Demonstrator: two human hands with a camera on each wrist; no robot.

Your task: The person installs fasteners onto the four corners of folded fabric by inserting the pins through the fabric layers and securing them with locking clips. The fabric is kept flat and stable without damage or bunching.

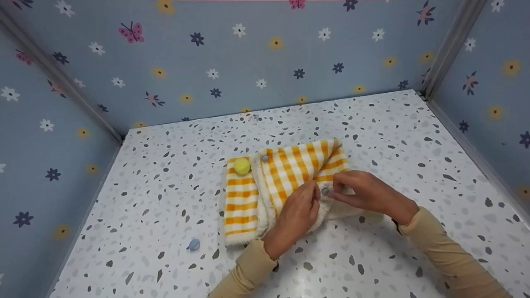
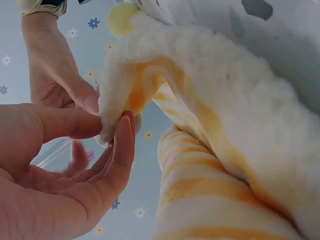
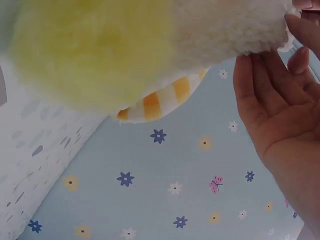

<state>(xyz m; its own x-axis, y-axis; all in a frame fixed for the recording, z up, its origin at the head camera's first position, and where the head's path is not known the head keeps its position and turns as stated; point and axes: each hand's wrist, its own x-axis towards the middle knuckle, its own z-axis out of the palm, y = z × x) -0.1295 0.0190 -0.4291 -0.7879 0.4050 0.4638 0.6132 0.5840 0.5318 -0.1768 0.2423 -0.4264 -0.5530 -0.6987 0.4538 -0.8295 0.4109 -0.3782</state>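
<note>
One checked cloth, folded over itself around the middle of the bench! The left hand has its grip pinched on the fleecy edge, and there's the right hand, pinching close by, just beside a small grey button! A yellow pompom rests on the cloth's left part; a small blue object lies apart, further left.

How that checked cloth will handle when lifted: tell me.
The checked cloth will probably be floppy, as it lies folded over itself and bends easily. It is likely light, since the left hand pinches up an edge with its fingertips. It seems unlikely to slip, given its fleecy lining.
</note>
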